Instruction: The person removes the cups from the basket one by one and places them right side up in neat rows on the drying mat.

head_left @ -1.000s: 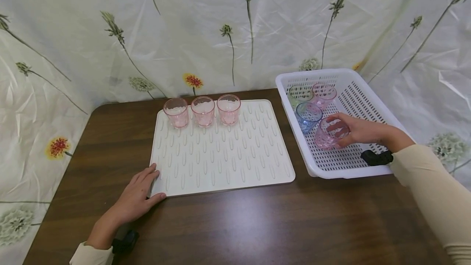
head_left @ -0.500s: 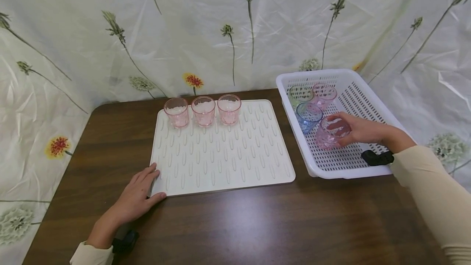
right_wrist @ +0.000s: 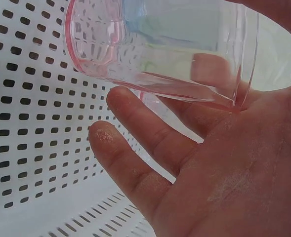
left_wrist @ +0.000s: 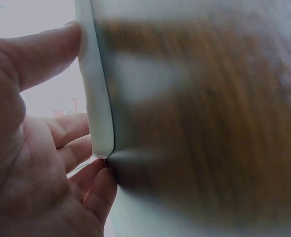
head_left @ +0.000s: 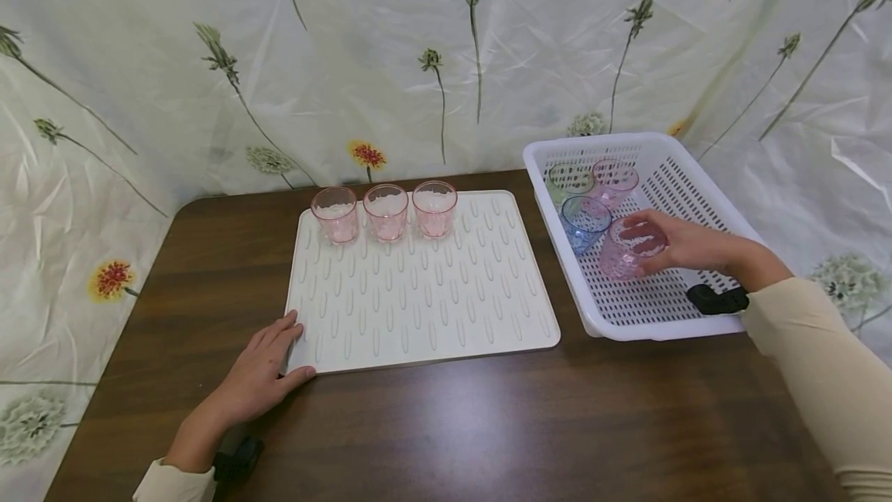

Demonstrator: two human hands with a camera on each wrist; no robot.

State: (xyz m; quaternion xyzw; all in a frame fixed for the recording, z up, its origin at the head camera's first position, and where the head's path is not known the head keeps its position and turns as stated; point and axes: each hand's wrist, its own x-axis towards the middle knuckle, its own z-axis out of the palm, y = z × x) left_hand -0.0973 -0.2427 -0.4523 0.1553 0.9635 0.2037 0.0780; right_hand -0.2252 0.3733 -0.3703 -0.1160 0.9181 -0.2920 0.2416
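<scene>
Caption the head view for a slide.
Right hand gripping a pink tumbler in a white perforated basket, left hand at the corner of a white textured mat bearing three pink tumblers.

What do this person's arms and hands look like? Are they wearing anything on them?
Both arms have plain cream sleeves: left sleeve, right sleeve. A black device sits at each wrist: left device, right device. The left hand and right hand are bare, with no gloves or rings showing. I see no cables.
</scene>
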